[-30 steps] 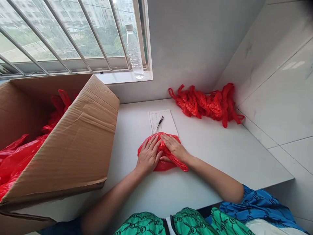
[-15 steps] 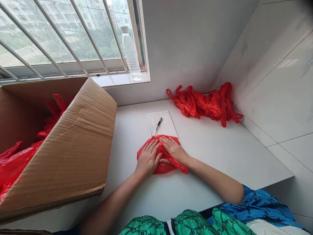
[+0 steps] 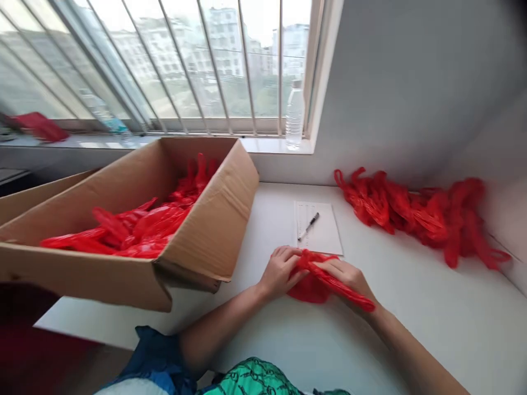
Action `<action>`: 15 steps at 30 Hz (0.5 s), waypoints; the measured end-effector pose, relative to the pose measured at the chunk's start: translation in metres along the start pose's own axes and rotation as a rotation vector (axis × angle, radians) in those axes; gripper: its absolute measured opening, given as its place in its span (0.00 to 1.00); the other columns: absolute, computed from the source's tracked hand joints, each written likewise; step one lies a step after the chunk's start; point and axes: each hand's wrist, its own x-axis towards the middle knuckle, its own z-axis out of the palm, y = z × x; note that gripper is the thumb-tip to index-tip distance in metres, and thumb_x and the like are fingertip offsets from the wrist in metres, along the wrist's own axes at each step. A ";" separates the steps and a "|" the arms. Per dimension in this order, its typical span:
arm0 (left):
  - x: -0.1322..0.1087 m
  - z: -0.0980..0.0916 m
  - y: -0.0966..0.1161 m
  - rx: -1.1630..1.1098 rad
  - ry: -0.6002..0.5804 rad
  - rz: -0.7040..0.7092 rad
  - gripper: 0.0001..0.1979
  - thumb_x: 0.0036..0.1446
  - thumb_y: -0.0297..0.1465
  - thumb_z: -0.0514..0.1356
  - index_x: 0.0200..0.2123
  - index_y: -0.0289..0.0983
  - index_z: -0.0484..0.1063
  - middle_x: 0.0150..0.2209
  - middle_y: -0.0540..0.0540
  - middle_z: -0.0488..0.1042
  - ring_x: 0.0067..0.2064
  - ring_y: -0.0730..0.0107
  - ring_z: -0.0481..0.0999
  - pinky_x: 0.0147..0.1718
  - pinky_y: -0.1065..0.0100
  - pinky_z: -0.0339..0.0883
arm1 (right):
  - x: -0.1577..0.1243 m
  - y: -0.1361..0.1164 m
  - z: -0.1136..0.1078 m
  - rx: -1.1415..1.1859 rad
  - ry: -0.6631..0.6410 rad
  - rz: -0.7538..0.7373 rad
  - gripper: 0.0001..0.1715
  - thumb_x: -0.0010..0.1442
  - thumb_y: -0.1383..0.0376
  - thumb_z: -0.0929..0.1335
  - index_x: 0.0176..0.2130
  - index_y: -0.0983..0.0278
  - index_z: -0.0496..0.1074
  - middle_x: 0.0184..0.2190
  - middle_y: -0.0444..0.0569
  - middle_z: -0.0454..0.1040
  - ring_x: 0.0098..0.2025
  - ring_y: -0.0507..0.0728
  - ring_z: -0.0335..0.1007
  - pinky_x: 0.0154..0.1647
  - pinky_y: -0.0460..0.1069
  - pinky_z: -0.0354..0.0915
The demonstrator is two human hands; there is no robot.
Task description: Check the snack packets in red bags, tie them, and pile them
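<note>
At the far left, a blurred red item (image 3: 41, 126) is lying on the windowsill (image 3: 259, 145), and a bottle with a blue label (image 3: 111, 120) is leaning in front of the barred window (image 3: 224, 60). Nearer to you, an open cardboard box (image 3: 218, 230) is standing on the white table (image 3: 263, 334), with a pile of red plastic bags (image 3: 144, 227) lying crumpled inside it. Below the box, your blue sleeve (image 3: 160, 356) is showing, and to its right your green patterned clothing (image 3: 255, 378) is filling part of the bottom edge.

Your left hand (image 3: 281, 271) is curling partly closed, gripping the left side of a red bag (image 3: 308, 291) between fingers and thumb. That bag is resting on the table in front of you, bunched between both hands, its top reaching the near edge of a sheet of paper (image 3: 327, 236). Behind, a clear bottle with a white cap (image 3: 293, 120) is standing upright at the right end of the sill. A black-and-clear pen (image 3: 308, 226) is lying slantwise on the paper.

Your right hand (image 3: 346, 274) is bending its fingers onto the bag's right side and holding it; its thumb is hidden. A twisted red strip of the bag is running across that hand toward your wrist. Farther right, a loose heap of red bags (image 3: 411, 211) is lying along the wall, blurring toward its right end.
</note>
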 end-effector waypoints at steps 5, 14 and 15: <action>-0.014 -0.034 0.039 -0.183 -0.129 -0.017 0.26 0.65 0.53 0.48 0.38 0.36 0.71 0.32 0.43 0.75 0.32 0.66 0.72 0.33 0.68 0.64 | -0.020 -0.040 -0.025 0.298 0.011 0.122 0.13 0.65 0.57 0.64 0.36 0.53 0.79 0.23 0.48 0.73 0.24 0.60 0.70 0.24 0.53 0.68; -0.040 -0.187 0.091 -0.744 -0.309 -0.341 0.20 0.65 0.45 0.55 0.41 0.35 0.76 0.32 0.46 0.75 0.31 0.71 0.73 0.29 0.73 0.68 | -0.019 -0.063 -0.040 0.411 0.118 0.230 0.15 0.62 0.50 0.67 0.39 0.54 0.79 0.33 0.54 0.79 0.35 0.65 0.77 0.33 0.55 0.75; -0.049 -0.205 0.087 -0.683 -0.122 -0.445 0.20 0.63 0.47 0.57 0.41 0.36 0.77 0.32 0.45 0.76 0.30 0.67 0.75 0.27 0.70 0.70 | -0.021 -0.054 -0.038 0.355 0.131 0.262 0.14 0.61 0.51 0.67 0.39 0.54 0.79 0.34 0.53 0.79 0.36 0.64 0.78 0.33 0.53 0.76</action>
